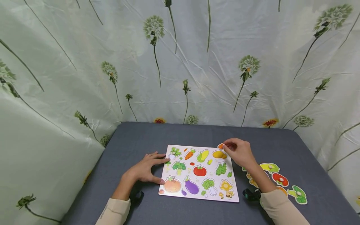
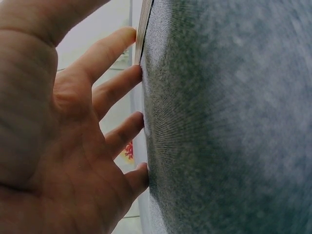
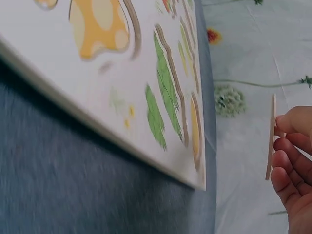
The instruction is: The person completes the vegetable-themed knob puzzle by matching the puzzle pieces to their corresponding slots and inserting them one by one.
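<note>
A white vegetable puzzle board [image 1: 185,175] lies on the table, with printed pictures in outlined recesses. My left hand [image 1: 146,167] is spread at its left side, thumb near the pumpkin picture [image 1: 172,185] and fingertips near the radish-like picture [image 1: 172,156]. In the left wrist view, fingertips [image 2: 129,35] touch the board's edge and the cloth. Above the board's far right corner, my right hand [image 1: 239,151] pinches a thin puzzle piece [image 3: 271,141], seen edge-on in the right wrist view. Its face shows orange with a white rim in the head view; the hand hides the rest.
Several loose puzzle pieces lie right of the board, partly under my right forearm: corn [image 1: 270,167], tomato [image 1: 280,179] and broccoli [image 1: 298,195] among them. The dark grey tablecloth [image 1: 140,134] runs back to a flower-printed curtain [image 1: 174,68].
</note>
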`<state>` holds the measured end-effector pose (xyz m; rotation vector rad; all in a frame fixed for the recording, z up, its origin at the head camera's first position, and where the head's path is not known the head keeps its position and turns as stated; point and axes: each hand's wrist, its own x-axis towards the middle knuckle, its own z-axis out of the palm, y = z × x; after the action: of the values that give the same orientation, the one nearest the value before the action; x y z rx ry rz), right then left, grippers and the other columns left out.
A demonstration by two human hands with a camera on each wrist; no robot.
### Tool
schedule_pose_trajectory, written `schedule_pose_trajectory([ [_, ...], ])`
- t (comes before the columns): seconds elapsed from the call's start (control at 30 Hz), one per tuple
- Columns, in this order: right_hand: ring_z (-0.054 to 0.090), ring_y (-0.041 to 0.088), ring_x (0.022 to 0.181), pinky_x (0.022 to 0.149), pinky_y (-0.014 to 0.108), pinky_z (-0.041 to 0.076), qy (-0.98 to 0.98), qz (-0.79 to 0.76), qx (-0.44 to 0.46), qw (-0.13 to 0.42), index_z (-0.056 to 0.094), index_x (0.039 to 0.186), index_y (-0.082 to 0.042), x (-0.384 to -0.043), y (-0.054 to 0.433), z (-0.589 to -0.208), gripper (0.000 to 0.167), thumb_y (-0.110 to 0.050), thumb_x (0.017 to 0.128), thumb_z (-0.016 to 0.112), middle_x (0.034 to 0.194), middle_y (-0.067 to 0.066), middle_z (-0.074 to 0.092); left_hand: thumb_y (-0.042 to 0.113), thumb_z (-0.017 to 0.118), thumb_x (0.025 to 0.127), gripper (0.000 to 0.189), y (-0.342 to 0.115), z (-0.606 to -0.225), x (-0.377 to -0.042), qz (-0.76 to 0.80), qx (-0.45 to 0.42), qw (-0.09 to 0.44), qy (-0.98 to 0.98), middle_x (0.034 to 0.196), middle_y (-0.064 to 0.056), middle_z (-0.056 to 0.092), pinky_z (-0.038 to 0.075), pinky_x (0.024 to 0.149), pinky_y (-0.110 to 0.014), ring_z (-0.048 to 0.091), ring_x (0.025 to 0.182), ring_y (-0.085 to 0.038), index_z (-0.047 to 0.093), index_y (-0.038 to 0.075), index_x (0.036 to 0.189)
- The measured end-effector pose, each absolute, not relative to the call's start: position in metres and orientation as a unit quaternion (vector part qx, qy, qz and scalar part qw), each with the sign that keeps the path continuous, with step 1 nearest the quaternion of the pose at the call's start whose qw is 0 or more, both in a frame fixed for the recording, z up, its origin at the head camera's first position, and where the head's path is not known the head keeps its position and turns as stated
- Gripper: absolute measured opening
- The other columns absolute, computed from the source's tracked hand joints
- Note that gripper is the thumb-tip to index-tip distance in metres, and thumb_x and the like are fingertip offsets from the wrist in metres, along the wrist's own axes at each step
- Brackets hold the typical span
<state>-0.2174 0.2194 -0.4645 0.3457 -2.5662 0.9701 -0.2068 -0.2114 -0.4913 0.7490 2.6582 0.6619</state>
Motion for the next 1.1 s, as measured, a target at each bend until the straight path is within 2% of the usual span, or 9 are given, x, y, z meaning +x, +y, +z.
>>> schedule_pose_trajectory([
  [0.53, 0.058, 0.009, 0.069, 0.062, 0.022, 0.048, -0.903, 0.365, 0.16, 0.161, 0.08, 0.094, -0.013, -0.227, 0.178, -0.469, 0.005, -0.015, 0.09, 0.081, 0.081, -0.003, 0.073, 0.061, 0.086, 0.071, 0.092, -0.212, -0.491, -0.207, 0.233, 0.259, 0.152, 0.925, 0.165, -0.005, 0.039, 0.009, 0.123, -0.071, 0.019, 0.158, -0.041, 0.052, 0.032, 0.152],
  [1.1, 0.056, 0.007, 0.066, 0.058, 0.021, 0.047, -0.889, 0.402, 0.178, 0.124, 0.083, 0.092, -0.013, -0.232, 0.13, -0.479, 0.004, -0.014, 0.088, 0.082, 0.084, -0.001, 0.076, 0.061, 0.086, 0.072, 0.092, -0.212, -0.49, -0.207, 0.233, 0.261, 0.15, 0.924, 0.165, -0.005, 0.04, 0.009, 0.123, -0.071, 0.02, 0.158, -0.042, 0.052, 0.031, 0.152],
])
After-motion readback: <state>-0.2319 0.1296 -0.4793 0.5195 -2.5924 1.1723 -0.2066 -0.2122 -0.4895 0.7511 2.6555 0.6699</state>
